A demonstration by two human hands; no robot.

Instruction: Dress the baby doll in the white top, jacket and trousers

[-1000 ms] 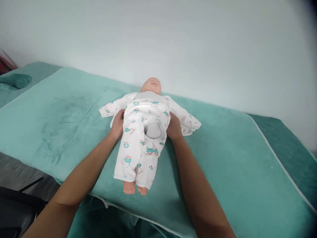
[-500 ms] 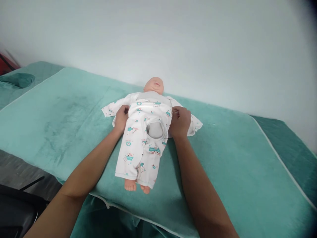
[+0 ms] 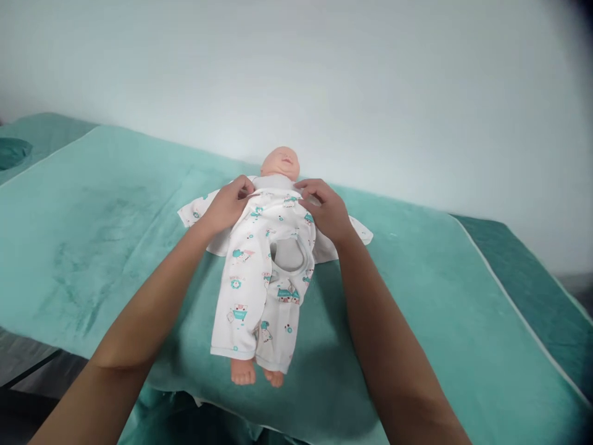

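A baby doll [image 3: 280, 162] lies on its back, its bare feet pointing toward me. White printed baby pants [image 3: 245, 278] cover its legs and reach up to its chest, with a round opening at the crotch. Beneath them spreads a white printed baby jacket [image 3: 197, 213], its sleeves stretched out to both sides. At the upper left edge of the pants, my left hand [image 3: 231, 203] pinches the waistband. My right hand [image 3: 327, 211] has curled fingers closed on the waistband at the other side, close under the doll's chin.
The doll rests on a padded table with a teal cover [image 3: 417, 309]. A pale wall [image 3: 370, 93] runs along the far side. At the far left the cover has a dark hollow [image 3: 13, 151]. Grey floor [image 3: 55, 374] shows at lower left.
Both hands have moved up from the sides of the pants to the waistband at the doll's chest. The view has shifted slightly to the right.
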